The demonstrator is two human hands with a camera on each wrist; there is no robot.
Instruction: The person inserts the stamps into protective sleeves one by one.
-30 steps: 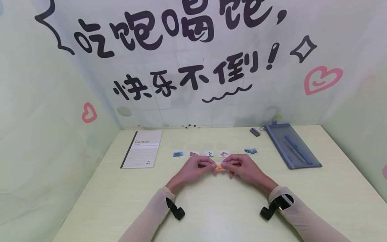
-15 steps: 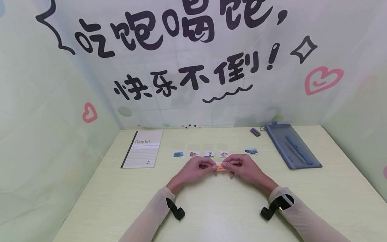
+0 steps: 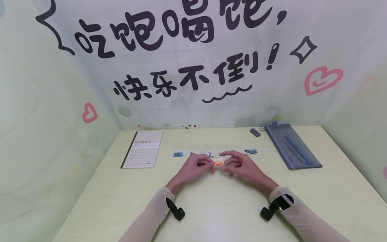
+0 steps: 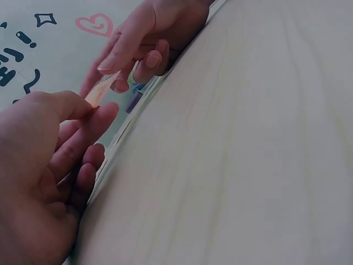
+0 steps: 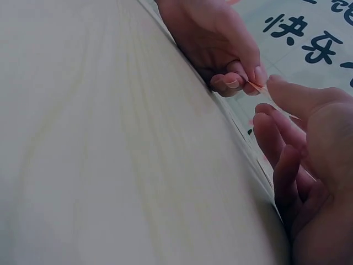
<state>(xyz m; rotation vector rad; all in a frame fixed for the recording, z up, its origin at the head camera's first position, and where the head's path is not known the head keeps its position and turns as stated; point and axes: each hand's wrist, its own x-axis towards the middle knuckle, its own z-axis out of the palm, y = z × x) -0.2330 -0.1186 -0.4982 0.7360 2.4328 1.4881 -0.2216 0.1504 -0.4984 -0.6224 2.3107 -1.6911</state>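
Note:
A small orange stamp (image 3: 218,163) with a pale border is held above the table, between the two hands. My left hand (image 3: 197,168) pinches its left end between thumb and fingers; the left wrist view shows this stamp (image 4: 99,91) edge-tilted. At its other end is my right hand (image 3: 243,167), thumb close to or touching the edge, index finger stretched out and the other fingers apart from it. Behind the hands lie further small picture stamps: a blue one (image 3: 178,154), a reddish one (image 3: 194,153) and a green-white one (image 3: 209,153). Another is mostly hidden by the right hand.
A blue-grey stamp (image 3: 251,151) lies apart to the right. A notebook (image 3: 142,149) is at the left, a mesh zip pouch (image 3: 291,144) with pens at the right, and a dark eraser-like block (image 3: 255,132) near the back. Faint translucent rectangles (image 3: 178,145) lie behind the stamps.
Both hands pinched the stamp before. Now my right fingers have loosened and spread, the index lifting away. The stamp has shifted slightly left and up and shows more of its face.

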